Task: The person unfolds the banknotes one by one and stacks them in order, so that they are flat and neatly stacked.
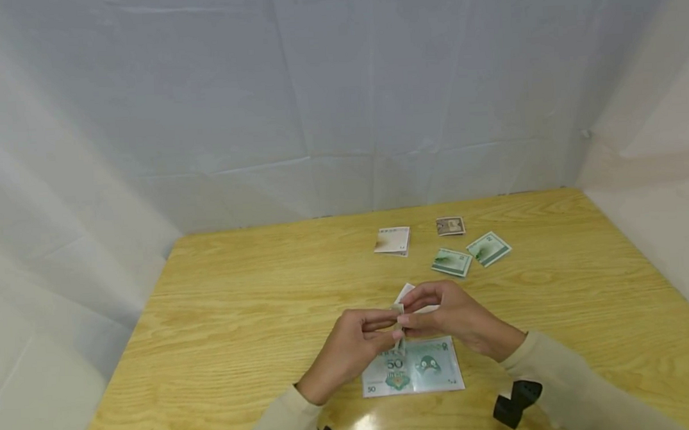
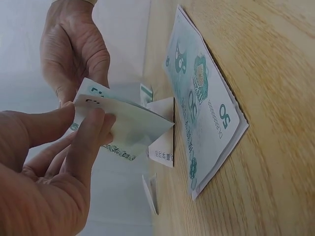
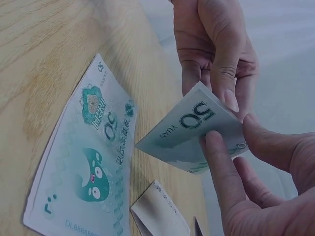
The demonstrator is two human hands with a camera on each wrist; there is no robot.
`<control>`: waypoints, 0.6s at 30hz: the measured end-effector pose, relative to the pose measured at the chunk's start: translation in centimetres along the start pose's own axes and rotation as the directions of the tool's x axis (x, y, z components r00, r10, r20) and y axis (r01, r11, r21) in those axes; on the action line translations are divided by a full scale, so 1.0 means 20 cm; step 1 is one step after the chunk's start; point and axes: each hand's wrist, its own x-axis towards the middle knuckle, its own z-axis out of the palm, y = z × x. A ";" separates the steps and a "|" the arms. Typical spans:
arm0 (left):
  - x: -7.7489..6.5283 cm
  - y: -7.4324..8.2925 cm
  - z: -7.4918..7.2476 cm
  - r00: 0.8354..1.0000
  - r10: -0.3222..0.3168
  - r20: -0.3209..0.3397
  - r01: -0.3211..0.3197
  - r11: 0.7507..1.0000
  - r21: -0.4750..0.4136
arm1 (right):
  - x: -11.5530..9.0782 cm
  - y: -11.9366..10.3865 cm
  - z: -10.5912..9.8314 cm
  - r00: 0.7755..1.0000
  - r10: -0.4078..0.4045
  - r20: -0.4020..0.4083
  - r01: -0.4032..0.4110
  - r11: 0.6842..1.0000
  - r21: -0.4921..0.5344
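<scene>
Over the table, both hands hold a folded green-and-white play banknote (image 3: 192,125) with a printed 50 on its outer face. My left hand (image 1: 352,340) pinches it between thumb and fingers. From the other side, my right hand (image 1: 458,312) pinches the same note at its edge. In the left wrist view the two halves of the folded note (image 2: 123,125) stand slightly apart at one edge. Flat on the table below the hands lies a green 50 play banknote (image 1: 435,371), with a second layer of paper showing under its edge.
A folded pale note (image 3: 160,209) lies just beyond the hands, partly hidden by them in the head view. Farther back are another folded pale note (image 1: 393,240), a small brown one (image 1: 451,226) and two folded green ones (image 1: 452,262). White sheeting (image 1: 340,112) hangs behind the wooden table (image 1: 228,323).
</scene>
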 end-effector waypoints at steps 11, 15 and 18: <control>0.00 0.01 0.00 1.000 -0.023 0.019 0.023 1.000 -0.011 | 0.00 0.00 -0.01 1.000 0.002 -0.017 -0.002 1.000 -0.010; -0.01 0.01 0.00 0.999 -0.010 -0.032 0.010 1.000 -0.022 | -0.01 0.00 -0.02 1.000 0.011 -0.021 -0.012 1.000 -0.025; -0.01 0.00 -0.01 0.996 -0.015 -0.092 0.014 1.000 -0.014 | -0.02 -0.01 -0.02 0.999 0.018 -0.028 -0.019 0.999 -0.037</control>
